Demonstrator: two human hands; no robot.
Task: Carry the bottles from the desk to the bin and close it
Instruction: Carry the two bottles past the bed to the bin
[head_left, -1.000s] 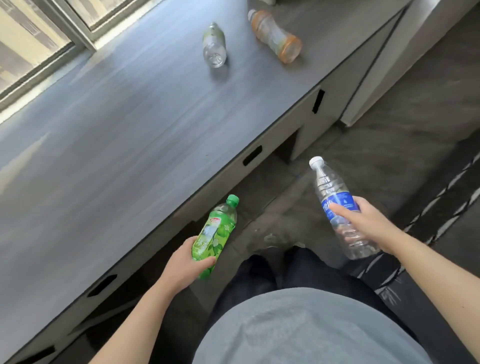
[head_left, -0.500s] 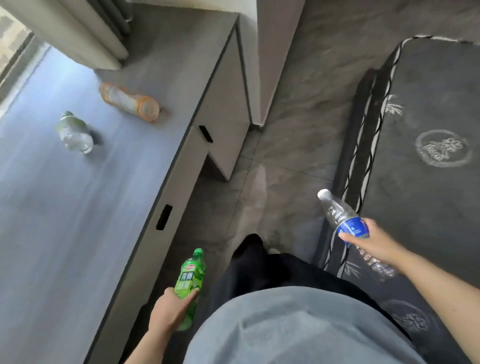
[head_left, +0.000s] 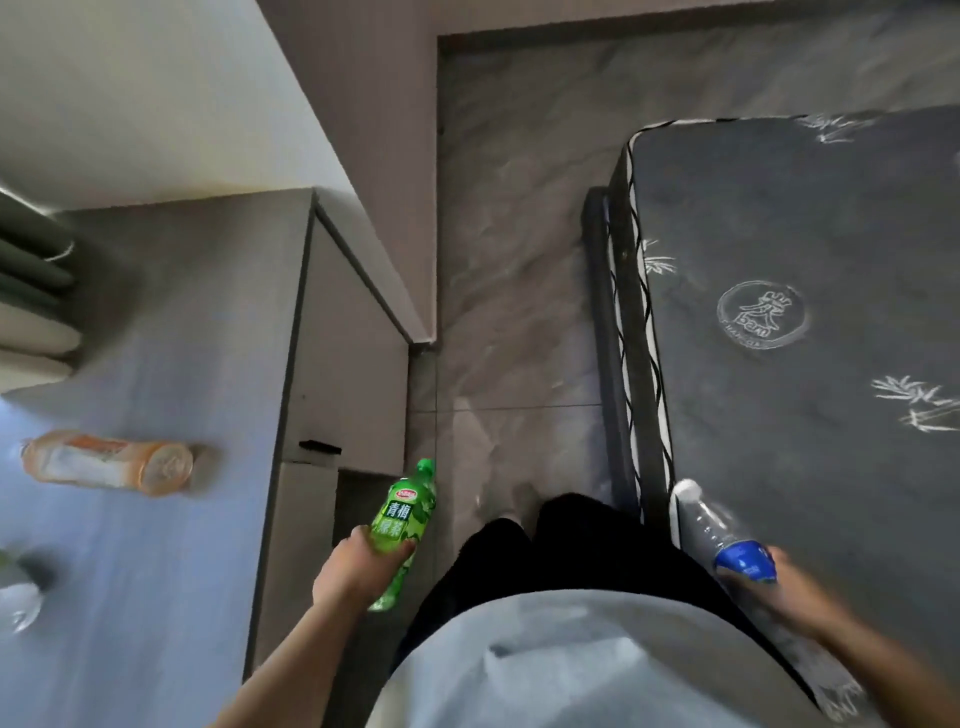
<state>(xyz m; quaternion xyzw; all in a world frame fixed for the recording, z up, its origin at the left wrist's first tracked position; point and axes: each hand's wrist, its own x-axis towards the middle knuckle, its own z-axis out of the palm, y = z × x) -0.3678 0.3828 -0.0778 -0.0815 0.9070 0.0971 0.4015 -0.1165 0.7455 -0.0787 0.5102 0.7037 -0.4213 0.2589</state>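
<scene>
My left hand (head_left: 356, 569) grips a green tea bottle (head_left: 404, 519) by its lower half, cap pointing forward, beside the desk's front edge. My right hand (head_left: 795, 587) holds a clear water bottle with a blue label (head_left: 719, 535) over the edge of the mattress, white cap forward. On the grey desk (head_left: 171, 364) to the left an orange-labelled bottle (head_left: 109, 461) lies on its side. A clear bottle (head_left: 15, 597) lies at the left frame edge, partly cut off. No bin is in view.
A dark mattress (head_left: 789, 291) with white bamboo prints fills the right side. A strip of grey marble floor (head_left: 514, 270) runs ahead between the desk cabinet and the mattress. A white wall corner (head_left: 395, 291) stands past the desk's end.
The view has swung right, away from the desk. The desk bottles slid to the far left of the frame, and the floor strip and mattress now lie ahead. Both hands kept their bottles.
</scene>
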